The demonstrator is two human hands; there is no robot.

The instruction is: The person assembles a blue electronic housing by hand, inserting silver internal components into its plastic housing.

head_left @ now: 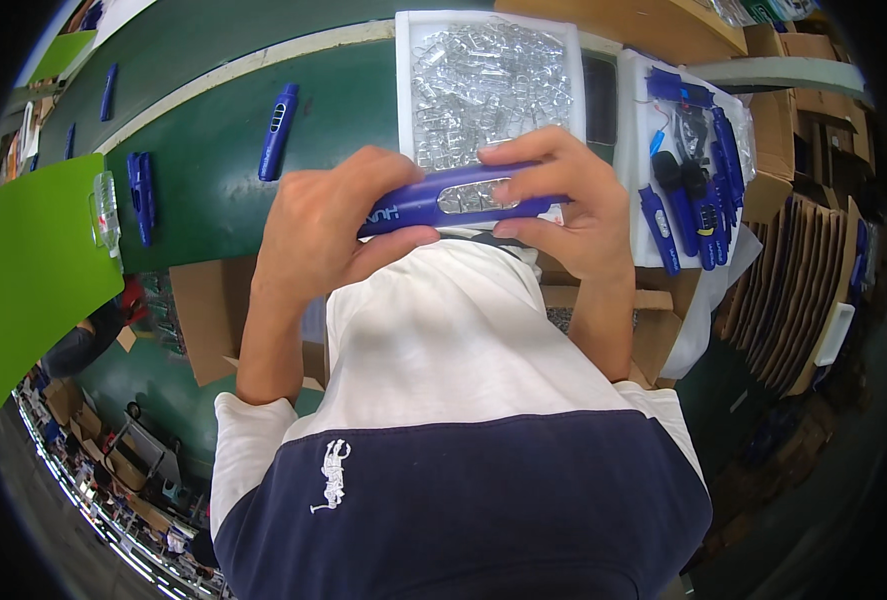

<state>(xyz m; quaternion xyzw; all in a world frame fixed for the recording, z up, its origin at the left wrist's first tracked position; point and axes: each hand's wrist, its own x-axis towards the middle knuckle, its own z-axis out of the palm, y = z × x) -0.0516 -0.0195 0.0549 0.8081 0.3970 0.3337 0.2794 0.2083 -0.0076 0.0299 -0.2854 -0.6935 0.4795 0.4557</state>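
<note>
A long blue plastic handle casing [419, 202] is held level in front of my body, above the near edge of a white tray [403, 90]. In its side is an oval opening with a silvery or clear part in it. Around the casing's left end, the fingers and thumb of my left hand [335, 222] are closed. My right hand [575, 200] grips the other end, its thumb below and fingers above. Many small clear plastic pieces [488, 80] fill the tray just beyond the casing.
To the right, a white tray [631, 120] bears several blue handles [658, 228], some with black ends. More blue casings [278, 130] lie on the green bench [208, 180] at left. A bright green panel [38, 260] stands far left. Cardboard boxes [203, 320] flank my lap.
</note>
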